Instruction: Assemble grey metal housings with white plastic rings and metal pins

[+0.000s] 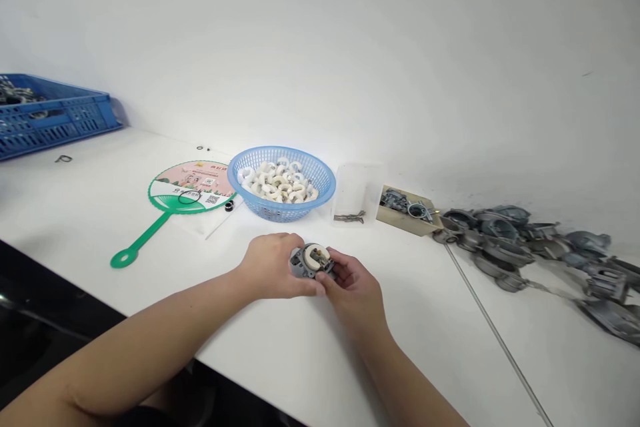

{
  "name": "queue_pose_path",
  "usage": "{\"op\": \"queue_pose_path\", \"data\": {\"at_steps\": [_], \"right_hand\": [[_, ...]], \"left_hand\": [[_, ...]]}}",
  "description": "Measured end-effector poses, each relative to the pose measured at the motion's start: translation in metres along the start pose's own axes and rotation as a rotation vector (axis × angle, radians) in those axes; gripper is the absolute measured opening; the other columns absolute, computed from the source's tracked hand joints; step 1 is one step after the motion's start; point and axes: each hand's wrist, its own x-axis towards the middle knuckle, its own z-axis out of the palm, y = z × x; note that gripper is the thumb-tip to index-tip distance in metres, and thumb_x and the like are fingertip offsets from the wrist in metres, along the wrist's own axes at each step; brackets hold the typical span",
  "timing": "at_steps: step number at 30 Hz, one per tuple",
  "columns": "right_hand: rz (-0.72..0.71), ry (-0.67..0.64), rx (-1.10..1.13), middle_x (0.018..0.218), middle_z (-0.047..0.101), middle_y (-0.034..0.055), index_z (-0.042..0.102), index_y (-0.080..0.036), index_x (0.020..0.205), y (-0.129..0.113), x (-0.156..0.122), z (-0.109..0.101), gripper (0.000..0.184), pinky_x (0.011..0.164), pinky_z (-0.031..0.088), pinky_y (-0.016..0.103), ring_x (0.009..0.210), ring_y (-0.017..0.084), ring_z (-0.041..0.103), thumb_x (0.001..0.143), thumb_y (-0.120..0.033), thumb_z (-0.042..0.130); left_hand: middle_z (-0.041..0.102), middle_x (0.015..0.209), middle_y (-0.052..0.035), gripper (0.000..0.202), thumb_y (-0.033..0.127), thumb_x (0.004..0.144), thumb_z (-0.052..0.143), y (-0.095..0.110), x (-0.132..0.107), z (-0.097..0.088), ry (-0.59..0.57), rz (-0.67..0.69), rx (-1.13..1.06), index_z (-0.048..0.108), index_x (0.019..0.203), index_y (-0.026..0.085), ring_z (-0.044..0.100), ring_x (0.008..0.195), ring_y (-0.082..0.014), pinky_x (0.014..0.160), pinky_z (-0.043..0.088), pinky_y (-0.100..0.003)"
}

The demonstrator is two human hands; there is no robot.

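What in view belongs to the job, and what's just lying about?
Likely for the job:
metal part with white piece, in left hand and right hand
basket of white pieces
carton of metal bits
clear box
grey metal pieces at right

Probably just lying about:
green fan
small dark loop at left

A pale grey-white wall [320,47] fills the upper part of the view, marked by a small dark scuff [587,73] high on the right, and brightest low in the middle. A white surface [435,307] runs along its foot, crossed on the right by a thin straight seam [497,333]; below its front edge lies a dark area [30,333], too dim to make out.
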Motion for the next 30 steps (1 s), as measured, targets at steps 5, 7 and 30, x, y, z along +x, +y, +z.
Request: {"op": "queue_pose_path", "data": {"at_steps": [5, 7, 30], "right_hand": [[-0.044, -0.108, 0.117, 0.118, 0.063, 0.0101, 0.065, -0.02, 0.096, 0.005, 0.009, -0.003, 0.046, 0.092, 0.049, 0.048, 0.102, 0.028, 0.062, 0.058, -0.038, 0.081], [-0.045, -0.136, 0.125, 0.118, 0.062, 0.0102, 0.065, -0.02, 0.096, 0.007, 0.011, -0.004, 0.046, 0.091, 0.049, 0.049, 0.101, 0.027, 0.062, 0.057, -0.038, 0.081], [-0.031, -0.095, 0.17, 0.124, 0.059, 0.011, 0.066, -0.02, 0.099, 0.008, 0.01, 0.002, 0.047, 0.097, 0.045, 0.05, 0.111, 0.028, 0.058, 0.059, -0.04, 0.08]], "left_hand": [[0.061, 0.108, -0.0111, 0.053, 0.044, 0.068, 0.066, -0.012, 0.008, 0.007, 0.095, 0.273, -0.292, 0.057, 0.111, 0.015, 0.056, 0.102, -0.0239, 0.091, 0.044, -0.037], [0.06, 0.11, -0.0116, 0.048, 0.035, 0.068, 0.067, -0.018, 0.012, 0.01, 0.037, 0.349, -0.396, 0.058, 0.11, 0.014, 0.056, 0.103, -0.0225, 0.093, 0.043, -0.035], [0.063, 0.104, -0.0056, 0.036, 0.028, 0.07, 0.064, -0.018, 0.019, 0.013, -0.064, 0.229, -0.488, 0.062, 0.105, 0.019, 0.058, 0.096, -0.0207, 0.087, 0.045, -0.033]]}}
